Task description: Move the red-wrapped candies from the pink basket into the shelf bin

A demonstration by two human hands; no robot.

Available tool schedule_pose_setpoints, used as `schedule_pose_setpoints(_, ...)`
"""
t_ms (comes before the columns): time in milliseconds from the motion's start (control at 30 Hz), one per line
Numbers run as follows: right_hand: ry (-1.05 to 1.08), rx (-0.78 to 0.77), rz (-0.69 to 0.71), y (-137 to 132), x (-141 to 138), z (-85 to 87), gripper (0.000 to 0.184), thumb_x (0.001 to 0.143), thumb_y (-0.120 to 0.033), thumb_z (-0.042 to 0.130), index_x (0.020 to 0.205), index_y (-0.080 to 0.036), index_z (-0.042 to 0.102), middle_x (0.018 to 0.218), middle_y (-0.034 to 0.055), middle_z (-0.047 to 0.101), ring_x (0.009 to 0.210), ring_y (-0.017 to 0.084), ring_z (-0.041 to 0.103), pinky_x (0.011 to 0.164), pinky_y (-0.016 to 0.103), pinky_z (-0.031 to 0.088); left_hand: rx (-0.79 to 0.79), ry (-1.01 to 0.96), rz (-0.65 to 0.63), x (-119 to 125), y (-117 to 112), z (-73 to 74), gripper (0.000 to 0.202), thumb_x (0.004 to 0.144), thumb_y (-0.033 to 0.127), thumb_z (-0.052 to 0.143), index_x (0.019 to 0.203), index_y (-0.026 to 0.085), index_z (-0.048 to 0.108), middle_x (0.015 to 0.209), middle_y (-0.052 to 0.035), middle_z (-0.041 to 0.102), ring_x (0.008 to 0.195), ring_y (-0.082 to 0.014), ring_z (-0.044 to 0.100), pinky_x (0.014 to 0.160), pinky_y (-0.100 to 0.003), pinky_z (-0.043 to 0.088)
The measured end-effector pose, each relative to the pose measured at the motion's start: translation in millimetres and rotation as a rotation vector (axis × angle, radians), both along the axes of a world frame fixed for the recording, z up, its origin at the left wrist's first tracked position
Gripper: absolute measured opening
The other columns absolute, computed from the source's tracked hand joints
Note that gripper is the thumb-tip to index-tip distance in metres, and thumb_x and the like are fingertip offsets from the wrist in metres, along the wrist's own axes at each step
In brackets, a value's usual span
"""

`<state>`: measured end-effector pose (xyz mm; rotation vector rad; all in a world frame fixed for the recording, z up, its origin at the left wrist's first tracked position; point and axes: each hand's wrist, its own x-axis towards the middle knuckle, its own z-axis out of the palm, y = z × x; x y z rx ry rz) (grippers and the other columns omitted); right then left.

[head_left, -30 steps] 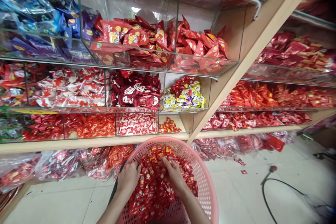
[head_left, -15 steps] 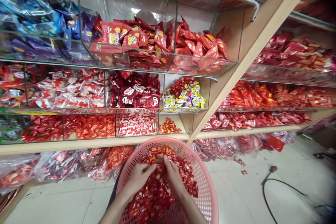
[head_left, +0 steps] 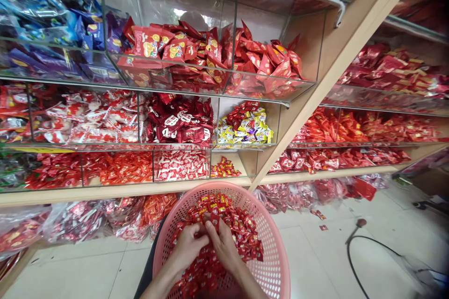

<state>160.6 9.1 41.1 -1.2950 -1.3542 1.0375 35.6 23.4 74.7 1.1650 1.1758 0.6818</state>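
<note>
A pink perforated plastic basket (head_left: pixel 276 238) holds a heap of small red wrapped candies (head_left: pixel 245 224). Over the middle of that heap, my two hands are close together. My right hand (head_left: pixel 223 245) is closed, thumb and fingers pinched at what looks like one red candy (head_left: pixel 214 220). Beside it, my left hand (head_left: pixel 190 245) has its fingers curled inward, and its fingertips are largely hidden, so what they hold cannot be made out.
Just beyond the basket stands a wooden shelf (head_left: pixel 115 191) with clear-walled compartments of wrapped sweets. A small compartment there holds a few red-and-yellow candies (head_left: pixel 224 168). Filled plastic bags (head_left: pixel 79 219) sit underneath. A black cable (head_left: pixel 351 261) lies on the tiled floor at right.
Both hands have drawn slightly toward me and closer together over the candies. A red candy now shows more clearly at the right fingertips. The view has shifted slightly.
</note>
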Motion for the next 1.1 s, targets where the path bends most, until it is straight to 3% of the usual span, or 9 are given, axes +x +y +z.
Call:
schedule_pose_setpoints(133, -0.135, 0.004, -0.214, 7.6, 15.0, -5.7, 0.032, 0.086, -0.045, 0.046, 0.094, -0.018, 0.062, 0.091, 0.0075, 0.064, 0.088, 0.02, 0.056, 0.082, 0.032, 0.043, -0.014, 0.125, 0.119, -30.6, 8.1, -11.5, 0.034, 0.063, 0.051, 0.064, 0.072, 0.018, 0.064, 0.055, 0.0058, 0.055, 0.045, -0.0093, 0.041, 0.045, -0.022, 0.03)
schedule_pose_setpoints(200, -0.21, 0.001, -0.327, 13.6, 26.6, -9.1, 0.033, 0.084, -0.047, 0.048, 0.082, -0.018, 0.062, 0.084, 0.0074, 0.063, 0.083, 0.021, 0.056, 0.078, 0.032, 0.043, 0.062, 0.184, 0.214, -50.9, 17.2, -15.8, 0.037, 0.061, 0.054, 0.065, 0.07, 0.018, 0.065, 0.062, 0.0027, 0.061, 0.056, -0.0129, 0.051, 0.053, -0.023, 0.037)
schedule_pose_setpoints(267, -0.237, -0.006, -0.333, 18.1, 36.7, -12.1, 0.033, 0.083, -0.048, 0.048, 0.079, -0.018, 0.061, 0.08, 0.0066, 0.063, 0.077, 0.021, 0.056, 0.074, 0.031, 0.043, 0.171, 0.237, 0.289, -68.0, 26.1, -19.7, 0.035, 0.061, 0.053, 0.064, 0.067, 0.018, 0.064, 0.067, 0.0006, 0.064, 0.067, -0.0167, 0.056, 0.064, -0.026, 0.042)
schedule_pose_setpoints(367, -0.192, -0.016, -0.265, 18.9, 44.4, -16.6, 0.033, 0.083, -0.047, 0.049, 0.092, -0.017, 0.061, 0.085, 0.0069, 0.065, 0.079, 0.02, 0.058, 0.074, 0.029, 0.043, 0.27, 0.37, 0.262, -79.2, 33.6, -28.7, 0.032, 0.066, 0.051, 0.058, 0.062, 0.019, 0.058, 0.061, 0.0017, 0.06, 0.063, -0.0165, 0.055, 0.064, -0.027, 0.042)
schedule_pose_setpoints(433, -0.175, -0.027, -0.293, 16.5, 45.1, -21.1, 0.035, 0.081, -0.047, 0.051, 0.096, -0.017, 0.06, 0.087, 0.0066, 0.066, 0.081, 0.02, 0.058, 0.075, 0.028, 0.043, 0.296, 0.445, 0.211, -76.2, 33.5, -36.8, 0.031, 0.07, 0.049, 0.052, 0.059, 0.021, 0.053, 0.057, 0.0029, 0.056, 0.058, -0.0155, 0.053, 0.06, -0.026, 0.04)
schedule_pose_setpoints(533, -0.19, -0.075, -0.347, 12.8, 44.3, -29.2, 0.035, 0.081, -0.05, 0.05, 0.088, -0.017, 0.061, 0.078, 0.0038, 0.064, 0.073, 0.018, 0.056, 0.067, 0.025, 0.042, 0.303, 0.487, 0.17, -61.4, 28.3, -47.7, 0.029, 0.073, 0.046, 0.049, 0.057, 0.022, 0.046, 0.053, 0.0043, 0.051, 0.053, -0.0147, 0.05, 0.056, -0.026, 0.036)
schedule_pose_setpoints(633, -0.273, -0.109, -0.306, 13.3, 45.2, -33.6, 0.035, 0.081, -0.049, 0.048, 0.071, -0.018, 0.061, 0.067, 0.0021, 0.059, 0.064, 0.016, 0.051, 0.059, 0.025, 0.039, 0.307, 0.515, 0.125, -45.1, 23.2, -53.9, 0.027, 0.075, 0.042, 0.048, 0.056, 0.022, 0.043, 0.051, 0.0051, 0.048, 0.05, -0.0139, 0.048, 0.053, -0.025, 0.033)
schedule_pose_setpoints(833, -0.454, -0.097, -0.167, 26.3, 43.7, -27.9, 0.031, 0.079, -0.036, 0.05, 0.055, -0.019, 0.061, 0.061, 0.0017, 0.057, 0.064, 0.017, 0.051, 0.061, 0.026, 0.036, 0.315, 0.562, 0.088, -34.2, 22.4, -59.7, 0.022, 0.076, 0.036, 0.047, 0.059, 0.022, 0.044, 0.056, 0.0036, 0.052, 0.056, -0.0147, 0.051, 0.056, -0.025, 0.033)
schedule_pose_setpoints(1100, -0.43, -0.095, -0.152, 38.7, 23.2, -31.2, 0.013, 0.072, -0.022, 0.054, 0.067, -0.021, 0.065, 0.055, -0.0018, 0.06, 0.052, 0.014, 0.052, 0.051, 0.022, 0.033, 0.295, 0.63, 0.078, -36.9, 17.7, -55.5, 0.021, 0.078, 0.034, 0.046, 0.061, 0.022, 0.043, 0.059, 0.0019, 0.056, 0.059, -0.0162, 0.055, 0.058, -0.025, 0.035)
